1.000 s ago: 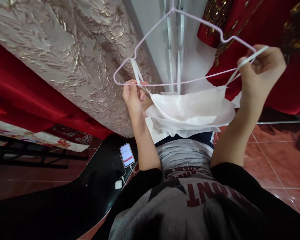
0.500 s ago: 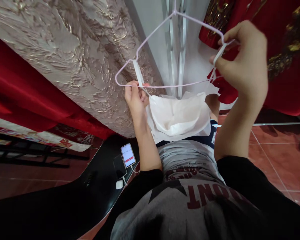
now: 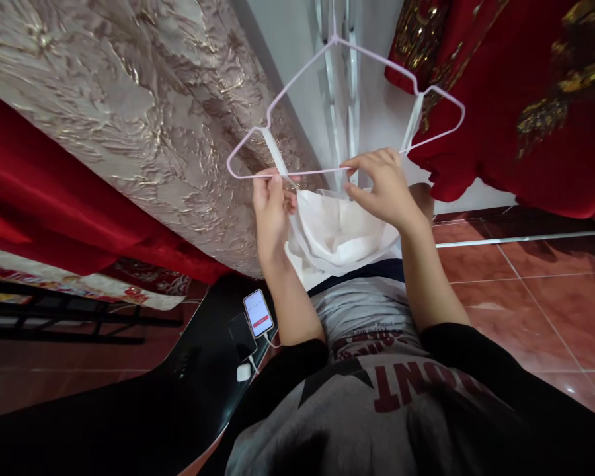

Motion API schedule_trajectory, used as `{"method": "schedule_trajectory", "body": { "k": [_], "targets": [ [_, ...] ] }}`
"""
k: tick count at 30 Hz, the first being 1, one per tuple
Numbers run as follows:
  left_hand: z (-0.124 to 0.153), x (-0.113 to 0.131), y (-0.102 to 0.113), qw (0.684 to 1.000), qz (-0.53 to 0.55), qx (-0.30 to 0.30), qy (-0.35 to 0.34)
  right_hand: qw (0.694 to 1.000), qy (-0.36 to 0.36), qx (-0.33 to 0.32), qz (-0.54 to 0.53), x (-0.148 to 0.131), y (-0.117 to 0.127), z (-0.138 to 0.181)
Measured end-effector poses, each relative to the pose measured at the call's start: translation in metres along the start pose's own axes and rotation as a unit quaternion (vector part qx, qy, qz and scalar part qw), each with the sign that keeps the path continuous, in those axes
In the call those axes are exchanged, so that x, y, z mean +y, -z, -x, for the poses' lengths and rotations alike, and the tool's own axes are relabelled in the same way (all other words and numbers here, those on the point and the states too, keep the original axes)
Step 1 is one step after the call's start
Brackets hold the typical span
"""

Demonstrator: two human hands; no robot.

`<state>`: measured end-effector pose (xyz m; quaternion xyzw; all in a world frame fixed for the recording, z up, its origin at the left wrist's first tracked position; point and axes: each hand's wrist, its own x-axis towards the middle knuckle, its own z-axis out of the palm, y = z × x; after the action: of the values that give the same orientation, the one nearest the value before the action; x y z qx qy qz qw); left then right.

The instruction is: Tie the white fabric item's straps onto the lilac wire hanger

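A pale pink clothes hanger (image 3: 297,78) is held up in front of me. From its two notches hang the straps (image 3: 272,147) of a white, thin garment (image 3: 350,231), which droops over my lap. My left hand (image 3: 272,205) is closed on the lower bar at the left, by the left strap. With its fingers and thumb apart, my right hand (image 3: 381,185) is at the middle of the lower bar, its fingertips at the bar. The garment's right strap (image 3: 412,124) runs down behind that hand.
To the left hang a crinkled beige-gold fabric (image 3: 153,119) and red cloth (image 3: 74,198). A red garment with gold sequins (image 3: 476,125) hangs at the right. On a black bench (image 3: 198,350) lie a lit phone (image 3: 258,313), a dark phone (image 3: 242,337) and a small white case (image 3: 244,372).
My right hand has let go of the right notch and strap and moved down and left to the lower bar. The right strap now hangs in its notch. My left hand keeps its hold.
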<state>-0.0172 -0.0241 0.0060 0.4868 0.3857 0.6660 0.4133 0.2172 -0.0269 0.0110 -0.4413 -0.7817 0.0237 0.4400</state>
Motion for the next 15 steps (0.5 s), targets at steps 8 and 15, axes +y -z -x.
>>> {"method": "schedule_trajectory", "body": {
  "k": [8,15],
  "targets": [
    [0.018,0.054,0.006,0.989,-0.016,-0.149,-0.006,0.999,0.009,0.050,-0.007,0.000,0.001,0.004],
    [-0.013,0.071,-0.025,0.967,0.195,0.119,-0.116,0.999,0.028,0.015,-0.026,0.001,0.011,0.008]
  ]
}}
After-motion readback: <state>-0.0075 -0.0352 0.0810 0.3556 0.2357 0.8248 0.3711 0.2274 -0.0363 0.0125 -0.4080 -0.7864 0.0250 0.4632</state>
